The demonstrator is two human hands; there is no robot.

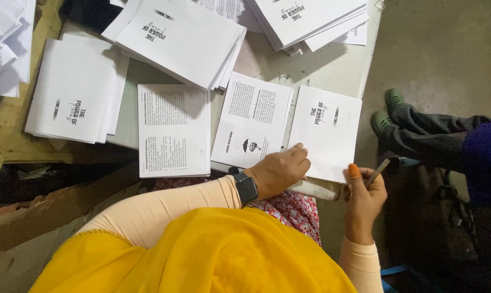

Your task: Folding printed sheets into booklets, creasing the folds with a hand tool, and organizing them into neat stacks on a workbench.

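My left hand [281,169] lies flat, fingers together, on the near left edge of a white booklet cover sheet [328,130] on the table. A dark watch sits on that wrist. My right hand [365,195] pinches the sheet's near right corner with the thumb and also grips a thin flat stick [378,171]. An orange cap covers that thumb. To the left lie a printed page with a small umbrella drawing [252,120] and a stack of text pages [173,129].
Stacks of white cover sheets lie at the left [72,92], at the top middle [180,38] and at the top right [310,19]. The table edge [368,59] runs down the right. Another person's legs and green shoes [392,111] are on the floor at right.
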